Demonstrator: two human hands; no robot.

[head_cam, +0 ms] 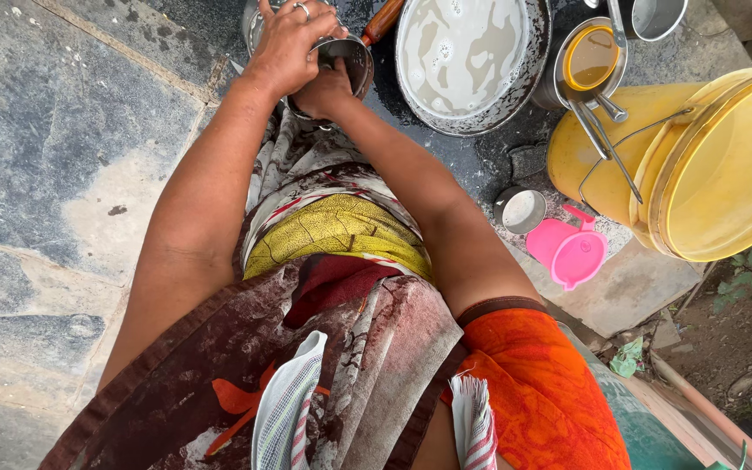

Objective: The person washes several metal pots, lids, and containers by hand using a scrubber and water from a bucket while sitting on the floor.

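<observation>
Outdoor stone floor [54, 130] here, grey slabs going wet and dark toward the top of the frame; the person is crouching over it and scrubbing a small steel cup [345, 65] at top centre. Left hand [287, 45] is sitting on top with fingers curled over the rim, holding the cup steady; right hand [324, 90] is tucked underneath, fingers closed around the cup body, though how tightly I can't tell. Just to the right a big steel pan [472, 61] is holding soapy water; beyond it a saucepan [591, 61] with brownish liquid is resting by a yellow bucket [715, 165] at the right edge; a pink mug [570, 250] and a little steel bowl [520, 210] are lying below. Doing this bit well probably means keeping the top hand firm and turning the cup so every side is getting rubbed.
</observation>
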